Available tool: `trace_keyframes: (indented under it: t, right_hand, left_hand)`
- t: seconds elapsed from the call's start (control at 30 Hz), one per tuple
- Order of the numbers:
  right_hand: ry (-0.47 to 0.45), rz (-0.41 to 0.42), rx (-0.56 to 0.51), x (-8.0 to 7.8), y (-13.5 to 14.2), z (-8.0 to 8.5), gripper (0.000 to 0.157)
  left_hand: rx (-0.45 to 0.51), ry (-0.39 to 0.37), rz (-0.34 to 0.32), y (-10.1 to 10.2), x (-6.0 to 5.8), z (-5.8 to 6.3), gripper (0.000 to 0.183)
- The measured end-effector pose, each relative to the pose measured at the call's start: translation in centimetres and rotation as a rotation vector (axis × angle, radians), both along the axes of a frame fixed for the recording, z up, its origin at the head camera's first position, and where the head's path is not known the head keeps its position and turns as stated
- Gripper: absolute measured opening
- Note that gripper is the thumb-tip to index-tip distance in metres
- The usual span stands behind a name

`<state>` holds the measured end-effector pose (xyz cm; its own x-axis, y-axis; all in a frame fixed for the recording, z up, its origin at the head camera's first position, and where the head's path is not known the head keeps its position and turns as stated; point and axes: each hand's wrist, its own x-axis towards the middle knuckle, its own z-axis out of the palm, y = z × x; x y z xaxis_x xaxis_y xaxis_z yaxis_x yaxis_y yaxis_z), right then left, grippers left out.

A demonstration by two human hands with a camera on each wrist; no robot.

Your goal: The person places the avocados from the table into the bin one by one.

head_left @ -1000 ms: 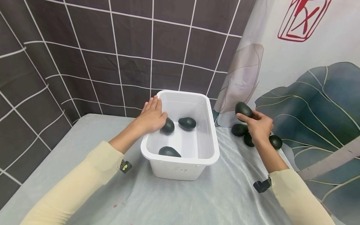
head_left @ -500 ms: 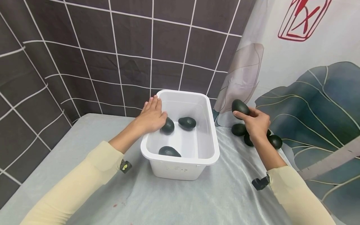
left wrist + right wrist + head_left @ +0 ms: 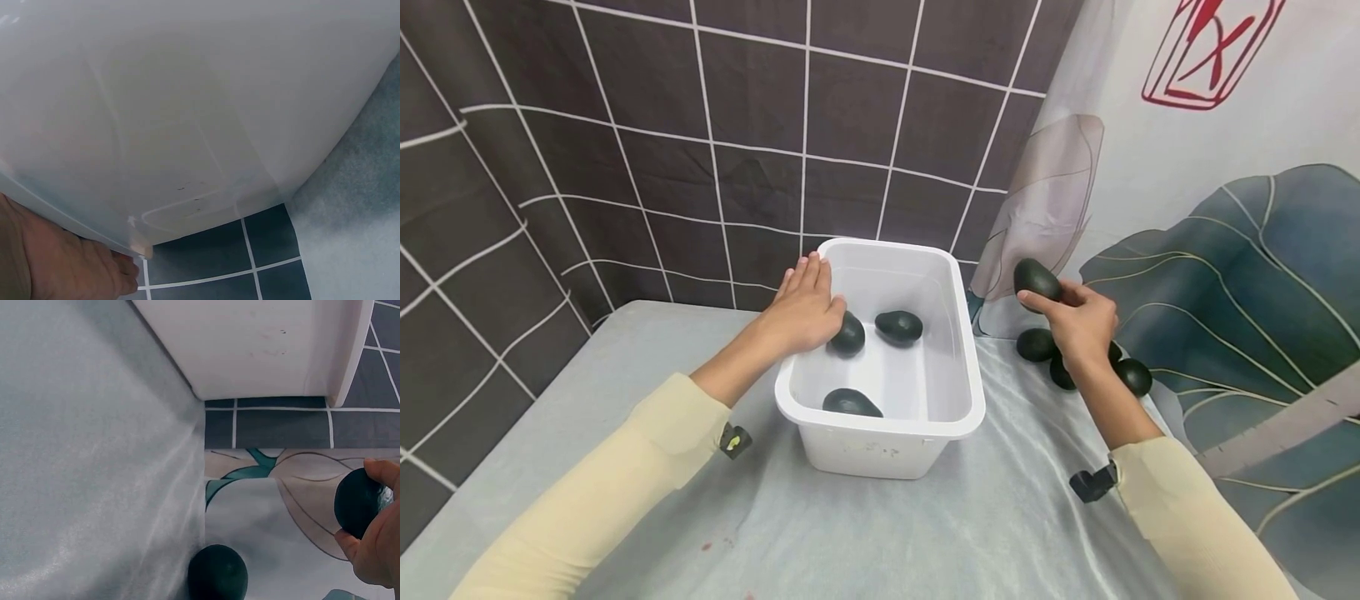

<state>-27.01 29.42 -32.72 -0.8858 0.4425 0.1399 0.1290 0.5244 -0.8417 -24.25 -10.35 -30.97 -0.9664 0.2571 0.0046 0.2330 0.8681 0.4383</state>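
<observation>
While pinching the dark green avocado (image 3: 1037, 280) between thumb and fingers of the right hand (image 3: 1086, 323), reckon on a modest weight, well within one hand's power. Held in the air to the right of the white plastic tub (image 3: 880, 426), just above a cluster of loose avocados (image 3: 1036, 345) at the edge of the bluish-grey cloth (image 3: 1000, 517), touching neither. Judging by the smooth, faintly glossy skin, likely a little slippery, most of all towards any tapering end, so best taken round the widest part, thumb opposite fingers, much as in the present grip. Probably firm rather than squashy, though of a ripeness not to be told from the surface alone; press gently, enough to check a roll but not enough to bruise. Liable to dent if dropped. On a hard, smooth floor such as the tub's, apt to rock or roll; compare the three avocados (image 3: 898, 328) resting there on their sides, one partly hidden by the left hand (image 3: 805, 310). As for that hand, laid over the tub's left rim with fingers outstretched, gripping no avocado, perhaps to steady it
</observation>
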Motion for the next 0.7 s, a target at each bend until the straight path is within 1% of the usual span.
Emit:
trace_keyframes:
  t: [0.37,0.7]
  right_hand:
    - [0.011,0.026,-0.021,-0.1,-0.7,0.2,0.084]
    - [0.007,0.025,-0.032,-0.3,-1.1,0.0,0.08]
  left_hand:
    - [-0.02,0.002,0.011,0.0,0.1,0.2,0.08]
    - [-0.023,0.003,0.003,0.1,0.1,0.2,0.08]
